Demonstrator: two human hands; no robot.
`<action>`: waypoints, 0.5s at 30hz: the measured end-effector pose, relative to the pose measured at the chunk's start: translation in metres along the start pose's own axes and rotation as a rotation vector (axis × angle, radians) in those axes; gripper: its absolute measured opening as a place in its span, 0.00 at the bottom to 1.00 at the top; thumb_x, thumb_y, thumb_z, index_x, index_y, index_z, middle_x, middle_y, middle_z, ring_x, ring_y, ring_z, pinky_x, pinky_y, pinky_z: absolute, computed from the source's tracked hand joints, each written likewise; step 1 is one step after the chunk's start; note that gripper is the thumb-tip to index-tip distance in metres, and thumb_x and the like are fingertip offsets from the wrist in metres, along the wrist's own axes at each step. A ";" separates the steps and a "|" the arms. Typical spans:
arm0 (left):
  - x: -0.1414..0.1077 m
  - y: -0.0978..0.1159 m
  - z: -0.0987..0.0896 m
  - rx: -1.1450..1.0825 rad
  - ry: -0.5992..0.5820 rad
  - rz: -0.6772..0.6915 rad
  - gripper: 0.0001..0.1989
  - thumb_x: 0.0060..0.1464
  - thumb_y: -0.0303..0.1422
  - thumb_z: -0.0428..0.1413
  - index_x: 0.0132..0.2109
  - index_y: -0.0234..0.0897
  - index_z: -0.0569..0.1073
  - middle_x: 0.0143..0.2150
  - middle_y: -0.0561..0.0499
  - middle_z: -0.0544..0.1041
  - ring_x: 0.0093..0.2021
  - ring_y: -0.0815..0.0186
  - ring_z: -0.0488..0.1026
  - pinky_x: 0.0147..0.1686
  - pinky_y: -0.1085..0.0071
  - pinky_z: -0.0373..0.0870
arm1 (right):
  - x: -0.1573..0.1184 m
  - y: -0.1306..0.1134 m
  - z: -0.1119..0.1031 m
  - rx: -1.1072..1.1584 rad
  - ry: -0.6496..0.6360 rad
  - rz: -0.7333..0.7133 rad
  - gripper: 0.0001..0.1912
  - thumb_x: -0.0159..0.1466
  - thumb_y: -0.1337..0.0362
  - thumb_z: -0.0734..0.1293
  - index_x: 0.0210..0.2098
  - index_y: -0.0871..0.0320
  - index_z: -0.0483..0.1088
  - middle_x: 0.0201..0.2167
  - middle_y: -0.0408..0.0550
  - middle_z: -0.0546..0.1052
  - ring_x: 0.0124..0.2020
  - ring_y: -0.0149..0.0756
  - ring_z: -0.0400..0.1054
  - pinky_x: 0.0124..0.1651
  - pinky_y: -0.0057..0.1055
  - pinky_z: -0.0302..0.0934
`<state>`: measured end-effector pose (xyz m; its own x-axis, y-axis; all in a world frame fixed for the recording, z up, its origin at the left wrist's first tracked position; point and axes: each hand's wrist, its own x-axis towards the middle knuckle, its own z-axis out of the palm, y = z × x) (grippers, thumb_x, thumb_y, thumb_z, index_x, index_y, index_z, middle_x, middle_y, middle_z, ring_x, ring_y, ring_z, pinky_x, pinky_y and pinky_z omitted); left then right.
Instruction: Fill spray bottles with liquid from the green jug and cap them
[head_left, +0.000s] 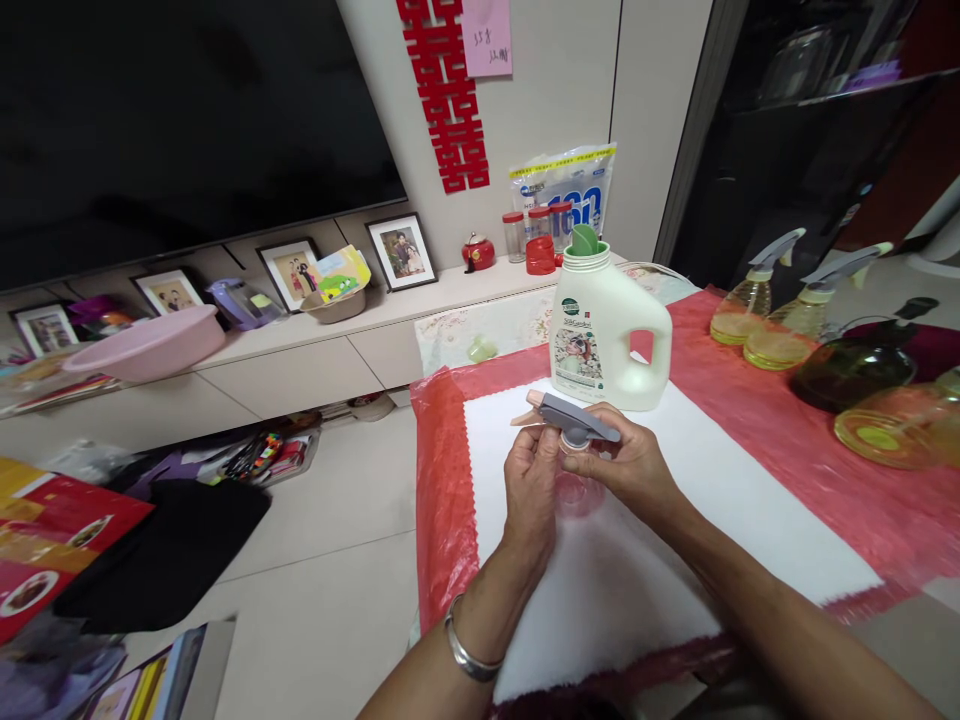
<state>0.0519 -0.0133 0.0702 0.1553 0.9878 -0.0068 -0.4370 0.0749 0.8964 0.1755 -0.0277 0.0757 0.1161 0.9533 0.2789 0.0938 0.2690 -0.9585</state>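
Observation:
Both hands are closed on a spray bottle (577,492) held over a white cloth. Its trigger head (576,418) is grey with a pinkish nozzle pointing left, and its body is clear with a pink tint. My left hand (529,485) grips the neck area, thumb and fingers just below the trigger head. On the other side my right hand (634,462) wraps the collar and the back of the head. Just behind them stands a pale green detergent jug (611,320) with a side handle; a green piece (583,240) sits in its mouth.
The white cloth (720,500) lies on a red plastic table cover (750,390). Several other spray bottles (739,305) stand at the right, near a dark rounded bottle (855,370). A cabinet (300,370) behind bears a pink basin (150,345), framed photos (403,252) and red-lidded jars (514,238).

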 end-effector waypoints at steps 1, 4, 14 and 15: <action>0.000 0.000 0.000 0.005 0.003 -0.001 0.14 0.59 0.43 0.60 0.41 0.36 0.74 0.36 0.50 0.81 0.37 0.63 0.79 0.41 0.67 0.73 | 0.000 0.000 0.000 -0.002 0.001 0.002 0.19 0.54 0.54 0.77 0.36 0.60 0.72 0.37 0.44 0.70 0.36 0.28 0.64 0.38 0.23 0.60; 0.000 -0.002 -0.003 0.011 0.005 -0.008 0.14 0.58 0.43 0.61 0.39 0.36 0.73 0.35 0.50 0.82 0.37 0.63 0.79 0.42 0.67 0.74 | -0.001 -0.001 0.001 -0.014 0.003 0.004 0.20 0.54 0.53 0.77 0.36 0.60 0.71 0.36 0.42 0.69 0.34 0.26 0.63 0.36 0.22 0.59; -0.011 0.006 -0.022 0.247 -0.009 -0.046 0.21 0.64 0.46 0.52 0.54 0.39 0.77 0.57 0.43 0.79 0.58 0.54 0.74 0.59 0.58 0.68 | 0.009 -0.011 -0.031 -0.209 -0.300 0.032 0.24 0.58 0.54 0.75 0.52 0.52 0.74 0.48 0.44 0.72 0.49 0.35 0.66 0.47 0.27 0.61; -0.013 0.006 -0.024 0.288 -0.009 -0.046 0.21 0.64 0.47 0.52 0.55 0.39 0.77 0.58 0.43 0.78 0.59 0.53 0.73 0.61 0.57 0.66 | 0.009 -0.012 -0.035 -0.233 -0.338 0.037 0.26 0.58 0.55 0.76 0.54 0.51 0.73 0.50 0.44 0.72 0.51 0.36 0.66 0.48 0.27 0.61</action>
<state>0.0263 -0.0221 0.0654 0.1775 0.9829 -0.0481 -0.1600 0.0771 0.9841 0.2097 -0.0267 0.0921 -0.2043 0.9635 0.1729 0.3214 0.2328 -0.9179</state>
